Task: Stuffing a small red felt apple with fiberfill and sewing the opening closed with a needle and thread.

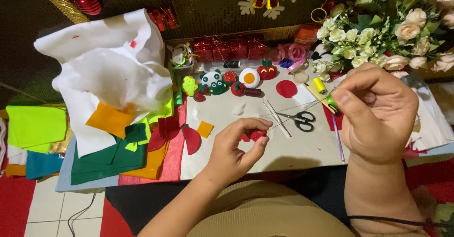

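My left hand [234,148] pinches a small red felt piece [256,135] between thumb and fingers, low over the white work board [293,149]. My right hand [376,114] is raised to the right, its thumb and fingers closed on a small green piece [332,101]. A thin thread [295,110] runs taut from the red piece up to my right hand. Black-handled scissors [301,119] lie on the board between the two hands.
Finished felt toys [220,83] line the board's far edge with a red felt circle [286,89] and a yellow thread spool [319,85]. Stacked felt sheets [113,156] and crumpled white felt [111,71] fill the left. Artificial roses [392,24] stand at right. A striped stick [339,140] lies by my right wrist.
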